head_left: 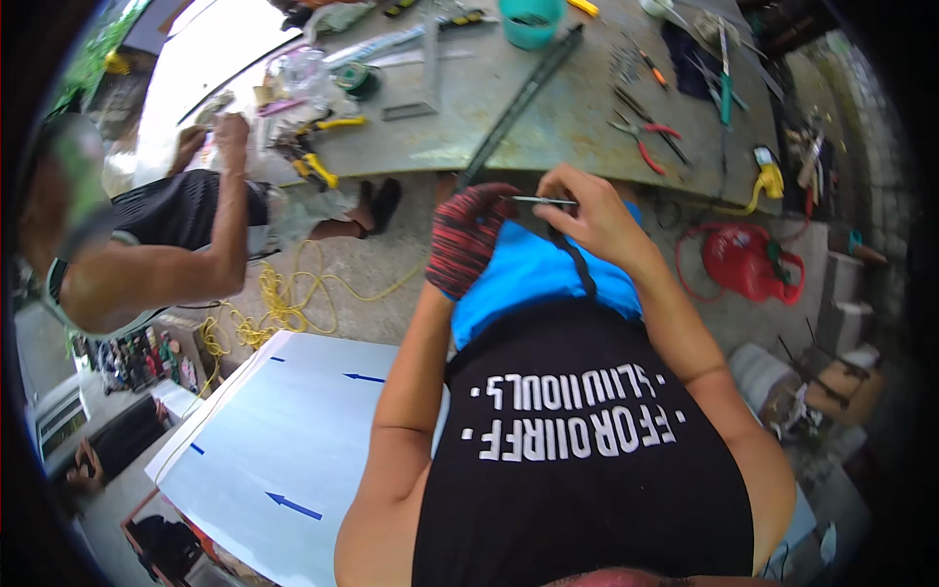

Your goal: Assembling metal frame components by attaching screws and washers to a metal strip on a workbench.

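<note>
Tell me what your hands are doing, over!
Left hand, gloved, shut on the long dark strip. Right hand pinches a thin metal tool against it. Nothing blocking; pliers lie clear on workbench.

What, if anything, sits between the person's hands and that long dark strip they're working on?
Nothing visible does. The gloved left hand grips the long dark strip near its end, and the bare right hand holds a thin metal tool right at it.

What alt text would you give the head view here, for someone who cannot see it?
A person's gloved left hand steadies a long dark metal strip at the edge of a cluttered workbench, while the bare right hand holds a thin metal tool against it. Red-handled pliers lie on the bench; another person works at left.
</note>
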`<state>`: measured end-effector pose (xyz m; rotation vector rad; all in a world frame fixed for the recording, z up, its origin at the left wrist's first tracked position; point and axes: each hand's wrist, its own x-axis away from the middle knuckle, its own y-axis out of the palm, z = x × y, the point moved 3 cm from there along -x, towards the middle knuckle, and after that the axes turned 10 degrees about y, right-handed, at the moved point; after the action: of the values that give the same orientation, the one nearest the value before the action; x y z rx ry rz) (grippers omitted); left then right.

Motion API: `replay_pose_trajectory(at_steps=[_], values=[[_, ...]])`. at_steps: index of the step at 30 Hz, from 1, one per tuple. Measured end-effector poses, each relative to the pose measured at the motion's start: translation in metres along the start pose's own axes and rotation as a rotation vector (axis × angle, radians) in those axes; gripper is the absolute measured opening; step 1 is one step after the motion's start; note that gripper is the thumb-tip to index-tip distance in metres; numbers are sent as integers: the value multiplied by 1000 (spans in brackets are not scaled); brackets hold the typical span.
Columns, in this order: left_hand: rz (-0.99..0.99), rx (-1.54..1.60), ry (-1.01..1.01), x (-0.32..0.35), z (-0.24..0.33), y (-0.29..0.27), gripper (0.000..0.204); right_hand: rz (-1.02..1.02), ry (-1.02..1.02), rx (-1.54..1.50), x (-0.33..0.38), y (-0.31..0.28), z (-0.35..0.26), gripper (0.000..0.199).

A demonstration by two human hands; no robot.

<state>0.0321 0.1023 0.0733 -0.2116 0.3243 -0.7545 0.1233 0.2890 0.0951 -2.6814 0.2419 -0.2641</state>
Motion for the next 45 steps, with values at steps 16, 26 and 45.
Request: replay_pose_trajectory(at_steps=[16,26,45], values=[[-8,-33,-31,-2,-1,13,17,79,-189,157,4,-2,7,25],[-5,-121,73,-1,-7,15,17,27,-141,136,0,-5,10,24],[-15,-130,52,1,-3,17,18,-45,-82,197,1,-6,12,28]])
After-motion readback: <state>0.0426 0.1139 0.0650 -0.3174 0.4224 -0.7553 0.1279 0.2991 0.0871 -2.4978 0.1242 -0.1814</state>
